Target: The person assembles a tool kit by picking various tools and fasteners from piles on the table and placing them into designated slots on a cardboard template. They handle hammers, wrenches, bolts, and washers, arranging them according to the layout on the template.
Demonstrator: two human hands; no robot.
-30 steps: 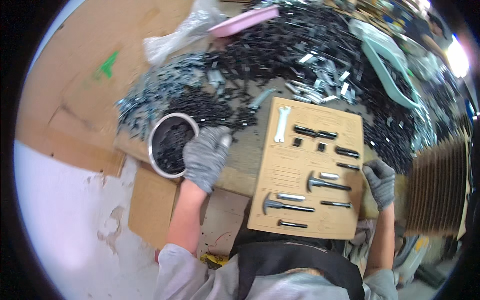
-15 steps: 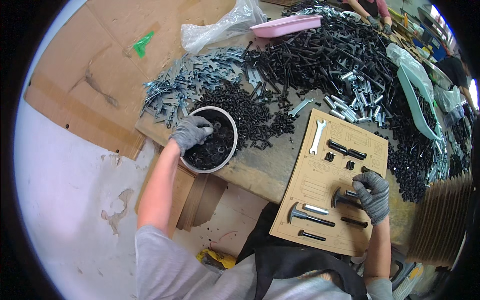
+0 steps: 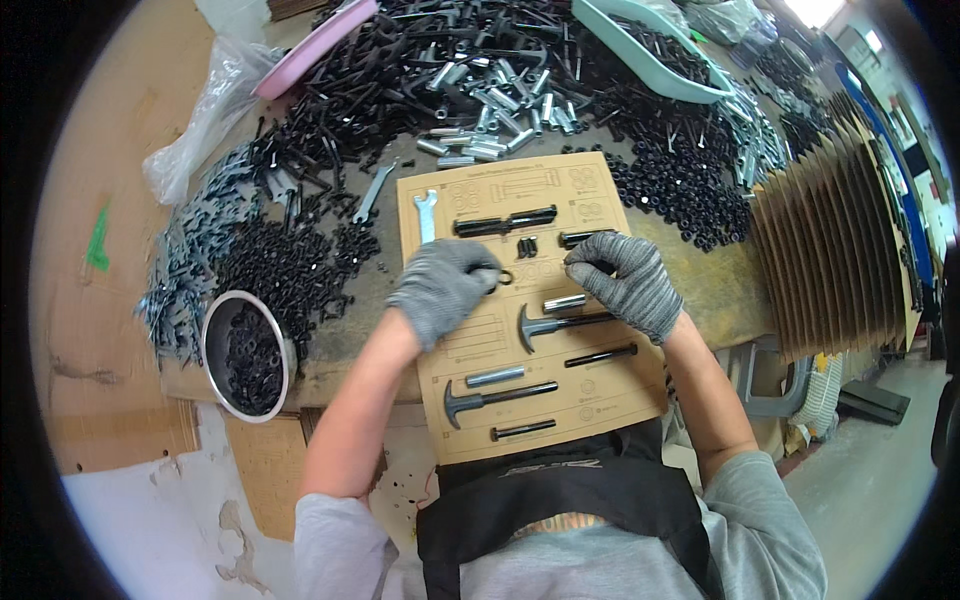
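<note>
A brown cardboard sheet with printed outlines lies before me. Over its middle, my gloved left hand pinches a black washer at its fingertips; any others are hidden. My gloved right hand is closed over the sheet's right side, its fingertips pressed together on something I cannot make out. Near it lie a black bolt and a silver tube. A wrench, black bolts, small black nuts, two hooked black bars and another silver tube rest on the sheet.
A round bowl of black washers stands at the table's left edge. Behind are piles of small black bolts, silver tubes and black nuts. Pink and mint trays lie farther back. Upright cardboard sheets stand right.
My left hand has left the bowl and come over the cardboard sheet with a black washer. My right hand has moved up the sheet. The view has turned to the right.
</note>
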